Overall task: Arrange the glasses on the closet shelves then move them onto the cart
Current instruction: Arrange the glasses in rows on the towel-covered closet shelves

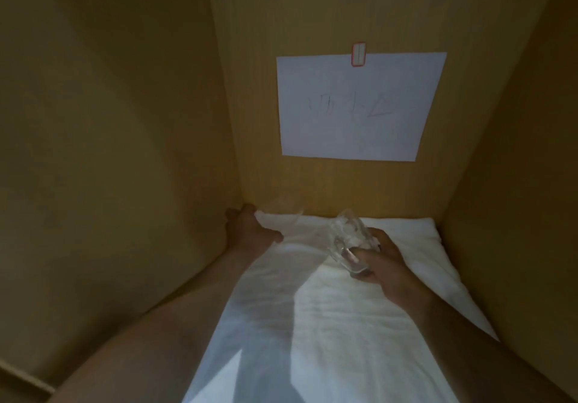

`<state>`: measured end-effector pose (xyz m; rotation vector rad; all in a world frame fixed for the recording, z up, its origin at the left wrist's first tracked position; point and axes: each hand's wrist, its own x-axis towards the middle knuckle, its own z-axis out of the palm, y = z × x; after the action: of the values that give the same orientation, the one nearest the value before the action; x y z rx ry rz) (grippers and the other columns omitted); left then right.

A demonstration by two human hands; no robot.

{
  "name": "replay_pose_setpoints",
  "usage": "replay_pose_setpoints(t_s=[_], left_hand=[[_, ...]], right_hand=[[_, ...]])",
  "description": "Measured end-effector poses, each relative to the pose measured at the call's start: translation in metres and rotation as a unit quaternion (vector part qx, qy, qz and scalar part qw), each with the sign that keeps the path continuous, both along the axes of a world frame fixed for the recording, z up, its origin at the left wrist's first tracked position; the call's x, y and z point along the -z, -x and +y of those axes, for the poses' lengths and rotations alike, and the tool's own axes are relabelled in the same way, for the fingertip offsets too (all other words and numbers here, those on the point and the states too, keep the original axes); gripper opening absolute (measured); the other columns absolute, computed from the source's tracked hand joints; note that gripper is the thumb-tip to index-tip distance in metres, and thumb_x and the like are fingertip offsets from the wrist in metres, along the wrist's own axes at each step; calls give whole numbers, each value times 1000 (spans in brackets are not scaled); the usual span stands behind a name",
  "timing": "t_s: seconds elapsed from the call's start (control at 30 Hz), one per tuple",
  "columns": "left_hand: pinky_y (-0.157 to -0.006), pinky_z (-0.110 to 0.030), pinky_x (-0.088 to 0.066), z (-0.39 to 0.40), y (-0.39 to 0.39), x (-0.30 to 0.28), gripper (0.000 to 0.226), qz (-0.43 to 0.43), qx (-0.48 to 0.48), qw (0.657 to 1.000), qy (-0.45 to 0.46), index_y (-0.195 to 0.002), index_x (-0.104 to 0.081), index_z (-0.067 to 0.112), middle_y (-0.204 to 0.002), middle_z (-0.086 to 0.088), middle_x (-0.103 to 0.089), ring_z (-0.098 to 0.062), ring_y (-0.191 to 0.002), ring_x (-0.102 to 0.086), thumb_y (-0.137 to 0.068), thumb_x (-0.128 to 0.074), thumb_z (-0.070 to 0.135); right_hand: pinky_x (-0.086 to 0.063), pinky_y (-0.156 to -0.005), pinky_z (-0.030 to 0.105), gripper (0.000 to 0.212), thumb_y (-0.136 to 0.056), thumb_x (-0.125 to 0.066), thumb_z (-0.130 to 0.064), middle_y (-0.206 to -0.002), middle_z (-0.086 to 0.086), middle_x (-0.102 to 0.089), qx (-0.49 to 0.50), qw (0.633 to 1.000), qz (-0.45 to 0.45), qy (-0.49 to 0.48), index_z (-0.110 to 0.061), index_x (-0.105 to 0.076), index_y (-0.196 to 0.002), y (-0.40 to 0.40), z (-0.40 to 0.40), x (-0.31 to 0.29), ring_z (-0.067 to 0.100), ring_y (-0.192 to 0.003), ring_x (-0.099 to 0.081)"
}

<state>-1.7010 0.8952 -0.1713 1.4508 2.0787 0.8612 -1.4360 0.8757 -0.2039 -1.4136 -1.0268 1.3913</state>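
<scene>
Shelf point(312, 324) is lined with a white cloth point(344, 308), presumably to cushion glassware. Right hand point(384, 265) is wrapped around a tilted clear glass point(347, 240), held just above the cloth, likely for setting down. Left hand point(247, 230) is reached into the back left corner beside a faint second glass point(287, 211); its grip cannot be told. A paper sheet point(359, 108) is taped to the back wall

Dim wooden closet walls point(109, 121); white paper point(359, 105) taped on the back.
</scene>
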Motion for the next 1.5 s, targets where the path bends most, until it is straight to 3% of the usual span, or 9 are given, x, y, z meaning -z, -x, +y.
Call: replay_pose_setpoints(t_s=[0.1, 0.2, 0.3, 0.47, 0.77, 0.9, 1.13, 1.37, 1.5], left_hand=[[-87, -33, -52, 18, 4, -16, 82, 89, 26, 994, 51, -126, -55, 13, -127, -15, -42, -35, -116, -50, -57, -95, 31], [-79, -35, -49, 31, 3, -20, 68, 180, 40, 982, 48, -122, -50, 15, -120, -13, -45, -35, -114, -49, -65, -87, 22], [-86, -40, -50, 43, 1, -23, 54, 271, 66, 959, 52, -121, -50, 17, -118, -10, -48, -33, -115, -49, -74, -75, 17], [-92, -45, -50, 64, -1, -25, 35, 317, 113, 939, 68, -114, -54, 16, -121, -11, -47, -34, -116, -47, -82, -67, 14], [-96, -39, -50, 90, 12, -21, 40, 387, 159, 906, 60, -125, -60, 16, -127, -12, -55, -32, -118, -55, -86, -65, 14], [-101, -38, -48, 95, 20, -21, 57, 304, 157, 938, 52, -140, -53, 16, -137, -12, -55, -32, -124, -55, -85, -70, 14], [-99, -38, -49, 94, 28, -11, 56, 223, 135, 965, 4, -136, -57, 17, -137, -7, -58, -30, -122, -58, -82, -74, 12], [-111, -35, -40, 85, 29, 2, 76, 176, 128, 975, -50, -154, -39, 18, -156, -8, -37, -28, -140, -43, -86, -71, 8], [-116, -30, -28, 73, 30, 1, 87, 250, 137, 957, -61, -158, -27, 16, -160, -7, -32, -24, -146, -31, -84, -72, 9]], right_hand=[[-60, -81, 36, 100, -29, -94, -38, -131, 3, -52, 16, 991, -134, -22, -36, -61, -124, 7, 22, -9, 21, -110, -63], [-53, -92, 32, 100, -44, -99, -20, -131, 2, -39, -23, 956, -285, -69, -30, -55, -133, 15, 39, -19, 20, -113, -56], [-49, -99, 36, 99, -50, -95, -23, -133, -1, -38, -87, 889, -437, -106, -30, -49, -138, 27, 52, -27, 24, -120, -52], [-41, -100, 39, 90, -61, -83, -20, -140, -3, -41, -179, 779, -573, -180, -30, -45, -143, 60, 68, -31, 28, -123, -45], [-34, -104, 41, 87, -66, -75, -12, -152, -2, -39, -226, 722, -589, -283, -26, -45, -147, 97, 97, -16, 28, -134, -39], [-36, -103, 40, 87, -63, -78, -10, -150, -1, -46, -240, 718, -578, -305, -24, -51, -144, 109, 106, -15, 30, -133, -43], [-49, -93, 44, 81, -52, -83, -13, -135, 2, -60, -238, 737, -539, -332, -20, -64, -130, 119, 116, -10, 35, -119, -54], [-44, -103, 41, 88, -62, -84, -22, -149, 1, -48, -268, 724, -558, -304, -22, -51, -144, 118, 119, -12, 34, -135, -42], [-28, -119, 45, 94, -79, -78, -35, -165, 2, -23, -295, 706, -582, -273, -25, -27, -157, 118, 116, -14, 32, -151, -20]])
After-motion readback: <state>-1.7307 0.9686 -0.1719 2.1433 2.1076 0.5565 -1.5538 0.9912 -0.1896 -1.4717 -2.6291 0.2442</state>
